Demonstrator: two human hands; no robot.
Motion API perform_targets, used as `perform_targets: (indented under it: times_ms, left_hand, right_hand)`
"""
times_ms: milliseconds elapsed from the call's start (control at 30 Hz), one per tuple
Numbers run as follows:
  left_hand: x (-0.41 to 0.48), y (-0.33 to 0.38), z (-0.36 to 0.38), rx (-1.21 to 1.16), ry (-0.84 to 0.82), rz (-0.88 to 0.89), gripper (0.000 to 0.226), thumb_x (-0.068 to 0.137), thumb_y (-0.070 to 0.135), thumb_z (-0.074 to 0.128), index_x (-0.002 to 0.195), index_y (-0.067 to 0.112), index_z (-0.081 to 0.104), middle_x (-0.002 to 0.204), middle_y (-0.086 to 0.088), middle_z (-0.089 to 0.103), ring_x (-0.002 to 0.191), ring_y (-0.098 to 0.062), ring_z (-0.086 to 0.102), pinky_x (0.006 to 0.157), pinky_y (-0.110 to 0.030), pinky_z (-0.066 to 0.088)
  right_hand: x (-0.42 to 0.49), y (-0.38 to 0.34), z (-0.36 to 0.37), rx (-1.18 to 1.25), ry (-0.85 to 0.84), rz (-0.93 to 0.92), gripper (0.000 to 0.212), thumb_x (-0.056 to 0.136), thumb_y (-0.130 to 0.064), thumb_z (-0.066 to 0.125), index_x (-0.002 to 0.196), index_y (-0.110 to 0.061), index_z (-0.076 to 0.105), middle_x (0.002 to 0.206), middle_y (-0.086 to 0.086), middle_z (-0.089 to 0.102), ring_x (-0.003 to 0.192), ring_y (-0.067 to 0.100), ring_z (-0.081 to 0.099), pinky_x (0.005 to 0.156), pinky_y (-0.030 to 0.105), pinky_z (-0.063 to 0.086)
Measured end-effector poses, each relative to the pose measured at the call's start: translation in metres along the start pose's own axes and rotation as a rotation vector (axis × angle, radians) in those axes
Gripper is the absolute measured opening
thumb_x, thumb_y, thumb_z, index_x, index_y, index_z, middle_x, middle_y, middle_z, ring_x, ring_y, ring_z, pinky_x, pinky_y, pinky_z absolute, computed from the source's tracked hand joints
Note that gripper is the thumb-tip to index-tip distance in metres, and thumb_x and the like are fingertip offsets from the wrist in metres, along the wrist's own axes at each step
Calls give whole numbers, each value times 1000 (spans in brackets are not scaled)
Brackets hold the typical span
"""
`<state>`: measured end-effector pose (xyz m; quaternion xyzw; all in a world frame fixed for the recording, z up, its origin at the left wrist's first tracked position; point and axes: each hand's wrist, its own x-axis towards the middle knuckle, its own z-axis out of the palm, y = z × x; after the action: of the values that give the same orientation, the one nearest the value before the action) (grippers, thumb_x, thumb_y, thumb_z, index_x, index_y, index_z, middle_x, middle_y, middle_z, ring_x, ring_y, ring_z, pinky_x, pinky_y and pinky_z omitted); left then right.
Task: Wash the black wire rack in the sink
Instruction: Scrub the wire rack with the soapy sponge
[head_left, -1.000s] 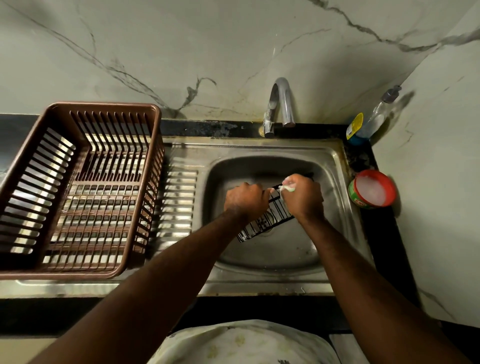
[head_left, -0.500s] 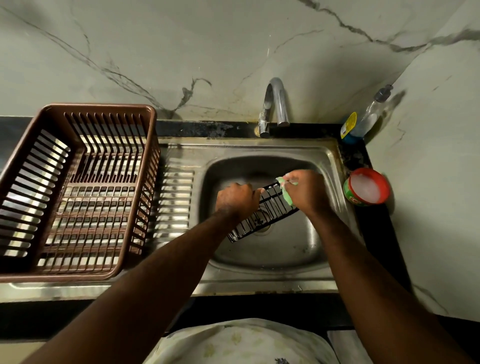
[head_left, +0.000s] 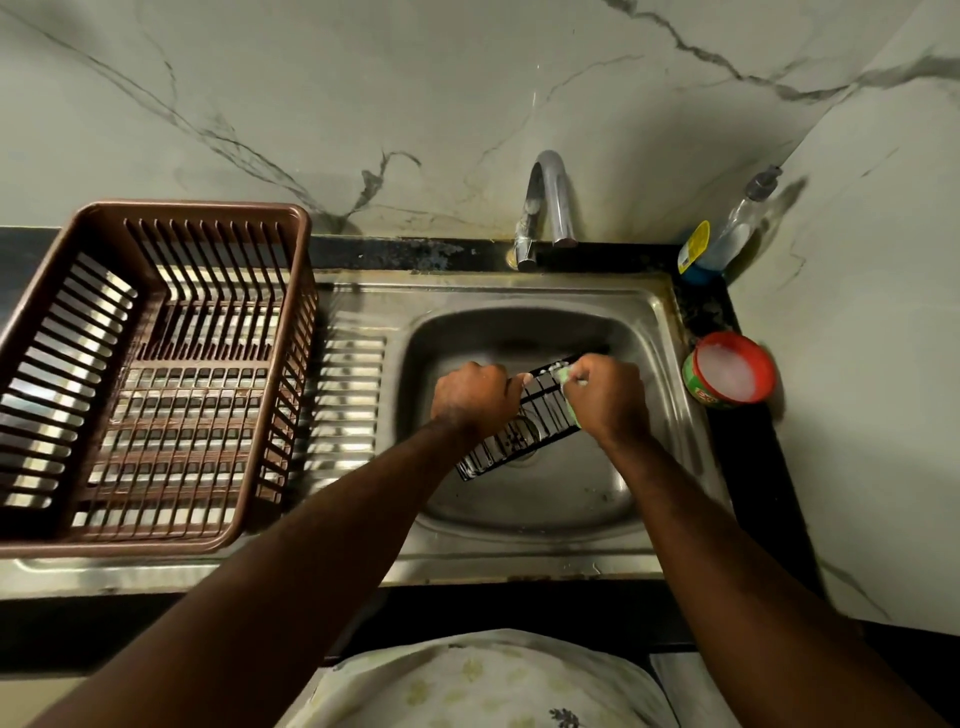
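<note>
Gripping the black wire rack (head_left: 543, 402), slanted toward upper right, in my left hand (head_left: 472, 397); my right hand (head_left: 608, 397) holds a green scouring pad (head_left: 570, 413) on its far end.

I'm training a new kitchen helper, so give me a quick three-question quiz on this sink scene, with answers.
1. True or false: the left hand grips the black wire rack in the sink.
2. What does the right hand hold against the rack? A) green scrubber B) steel spoon C) glass cup
3. Fill in: the red tub stands to the sink's ____.
Key: 1 true; 2 A; 3 right.
</note>
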<state>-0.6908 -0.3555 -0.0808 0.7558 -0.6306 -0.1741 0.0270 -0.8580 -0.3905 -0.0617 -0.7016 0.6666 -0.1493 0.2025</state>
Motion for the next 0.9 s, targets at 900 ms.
perform_targets:
  times_ms: [900]
  left_hand:
    - [-4,-8,3,1,-14,-34,58,103,63,27,88,20,63,77,-1,61,70,-17,59,73,-34,53]
  right_hand:
    - [-24,19,-7,7,-76,-55,5,84,-16,77,89,-16,75,87,1,76,77,15,71,63,22,52]
